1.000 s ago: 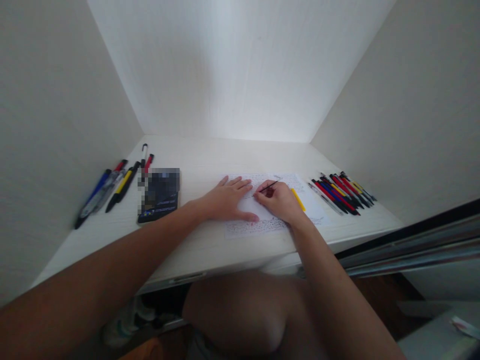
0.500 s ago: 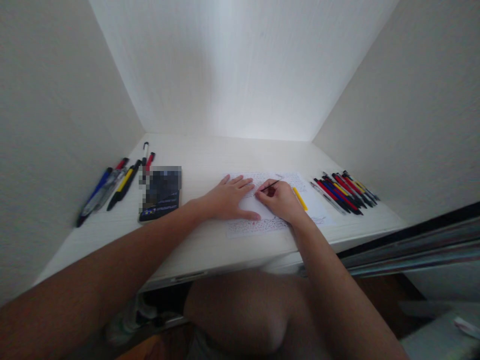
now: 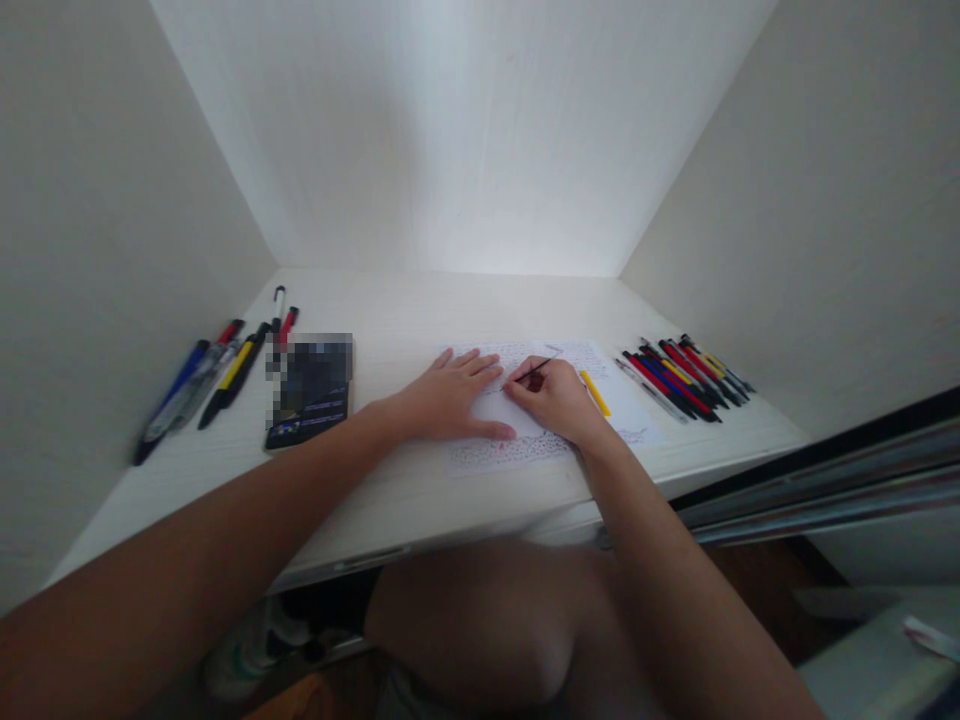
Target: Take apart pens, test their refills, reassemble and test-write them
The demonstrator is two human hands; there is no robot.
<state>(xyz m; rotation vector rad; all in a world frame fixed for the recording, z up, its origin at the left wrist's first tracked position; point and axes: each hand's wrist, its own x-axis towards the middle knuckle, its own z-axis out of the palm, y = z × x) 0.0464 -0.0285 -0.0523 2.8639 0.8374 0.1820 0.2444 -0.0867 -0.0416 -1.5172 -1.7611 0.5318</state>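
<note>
A sheet of paper (image 3: 491, 458) covered with handwriting lies on the white desk (image 3: 420, 500). My left hand (image 3: 450, 400) rests flat on its left side, fingers spread and nothing held. My right hand (image 3: 555, 395) is closed around a slim dark pen (image 3: 541, 364), whose tip points down and left at the paper. The exact contact of the tip is too small to make out. Just right of that hand a yellow pen or marker (image 3: 595, 393) lies on the sheet.
A phone (image 3: 311, 425), its screen partly pixelated, lies left of the paper. Several loose pens (image 3: 202, 380) are by the left wall. Another row of several pens (image 3: 679, 378) lies at the right. White panels enclose the desk at the back (image 3: 457, 150) and both sides.
The whole view has shifted slightly, so things sit a little further left. My right hand has moved marginally left across the paper with the pen. The left hand stays flat.
</note>
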